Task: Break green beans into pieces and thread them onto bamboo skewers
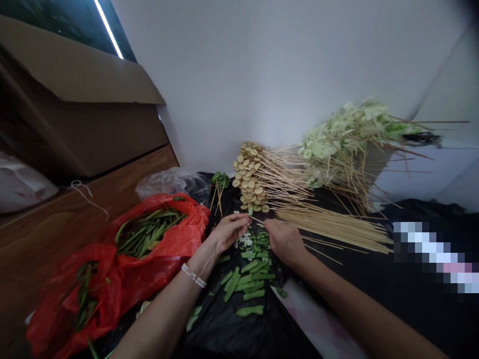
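Note:
My right hand (286, 242) is closed around a thin bamboo skewer (257, 220), its end pointing left. The fingertips of my left hand (230, 232) pinch at that end, on a small pale green piece too small to make out. Below both hands, cut flat green bean pieces (254, 286) lie in a loose column on black plastic (220, 329). Small white pieces (245, 242) are scattered beside the beans under my left fingers. Just right of my right hand lies a bundle of bare bamboo skewers (337, 227).
Skewered potato slices (249, 172) are stacked against the wall, with skewered cabbage (348, 129) behind to the right. A small bunch of green skewers (220, 180) stands left of the potato. Red bags (179, 229) of long green beans and a cardboard box (93, 129) are at left.

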`<action>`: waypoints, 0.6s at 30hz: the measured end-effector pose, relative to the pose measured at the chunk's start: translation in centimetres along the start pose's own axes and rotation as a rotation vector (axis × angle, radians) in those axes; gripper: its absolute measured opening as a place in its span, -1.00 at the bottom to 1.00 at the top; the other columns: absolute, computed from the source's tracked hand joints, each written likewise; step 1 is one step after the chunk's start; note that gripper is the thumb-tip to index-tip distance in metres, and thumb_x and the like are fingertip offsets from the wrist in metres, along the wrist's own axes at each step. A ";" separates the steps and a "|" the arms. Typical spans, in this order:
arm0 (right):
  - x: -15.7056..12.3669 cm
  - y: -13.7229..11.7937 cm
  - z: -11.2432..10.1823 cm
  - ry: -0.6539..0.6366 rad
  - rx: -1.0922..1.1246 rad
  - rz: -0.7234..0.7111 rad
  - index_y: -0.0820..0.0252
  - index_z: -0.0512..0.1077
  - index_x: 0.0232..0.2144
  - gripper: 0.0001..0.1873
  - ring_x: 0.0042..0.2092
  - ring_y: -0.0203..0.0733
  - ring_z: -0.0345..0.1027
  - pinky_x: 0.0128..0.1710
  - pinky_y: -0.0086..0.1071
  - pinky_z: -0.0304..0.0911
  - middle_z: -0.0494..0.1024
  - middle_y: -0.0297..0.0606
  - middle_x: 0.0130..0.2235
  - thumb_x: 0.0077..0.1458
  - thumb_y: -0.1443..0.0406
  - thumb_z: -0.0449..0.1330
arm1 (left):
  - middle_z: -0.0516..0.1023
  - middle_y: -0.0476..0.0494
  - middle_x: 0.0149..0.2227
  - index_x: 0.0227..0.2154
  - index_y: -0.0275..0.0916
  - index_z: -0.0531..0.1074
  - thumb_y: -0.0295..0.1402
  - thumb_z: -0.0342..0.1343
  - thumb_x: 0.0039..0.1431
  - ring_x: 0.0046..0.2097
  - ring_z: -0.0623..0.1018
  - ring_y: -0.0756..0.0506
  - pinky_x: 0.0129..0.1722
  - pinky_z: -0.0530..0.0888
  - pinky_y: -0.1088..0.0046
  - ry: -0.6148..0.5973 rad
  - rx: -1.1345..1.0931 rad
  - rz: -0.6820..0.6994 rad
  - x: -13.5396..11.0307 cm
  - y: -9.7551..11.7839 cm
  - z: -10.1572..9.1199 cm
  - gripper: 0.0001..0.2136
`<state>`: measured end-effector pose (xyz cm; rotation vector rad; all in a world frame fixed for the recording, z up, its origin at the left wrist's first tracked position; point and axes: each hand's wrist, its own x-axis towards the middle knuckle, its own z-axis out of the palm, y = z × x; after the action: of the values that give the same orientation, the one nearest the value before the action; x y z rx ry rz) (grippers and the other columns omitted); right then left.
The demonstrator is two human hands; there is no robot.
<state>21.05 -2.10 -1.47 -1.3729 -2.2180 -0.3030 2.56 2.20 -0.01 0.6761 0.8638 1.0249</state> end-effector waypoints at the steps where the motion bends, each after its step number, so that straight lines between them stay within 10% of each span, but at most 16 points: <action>1: 0.0 0.0 0.0 -0.003 -0.001 0.005 0.22 0.38 -0.37 -0.78 -0.40 -0.26 0.27 -0.40 -0.38 -0.05 0.46 -0.27 -0.41 0.18 0.45 -0.06 | 0.55 -0.09 -0.46 -0.41 -0.40 0.51 -0.60 0.34 -0.15 -0.43 0.54 0.07 -0.41 0.46 0.64 -0.002 0.002 -0.002 0.0 0.0 0.0 -0.82; 18: 0.1 -0.5 0.1 0.064 -0.011 -0.065 0.21 0.41 -0.31 -0.76 -0.41 -0.27 0.30 -0.44 -0.39 -0.06 0.48 -0.28 -0.40 0.23 0.39 -0.06 | 0.54 -0.05 -0.49 -0.48 -0.38 0.51 -0.41 0.45 -0.36 -0.43 0.52 0.07 -0.37 0.42 0.60 -0.086 0.149 0.039 -0.6 -1.2 1.1 -0.69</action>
<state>20.56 -2.25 -1.47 -1.2806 -2.2143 -0.3782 3.92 1.09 -0.26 0.8597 0.8601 0.9657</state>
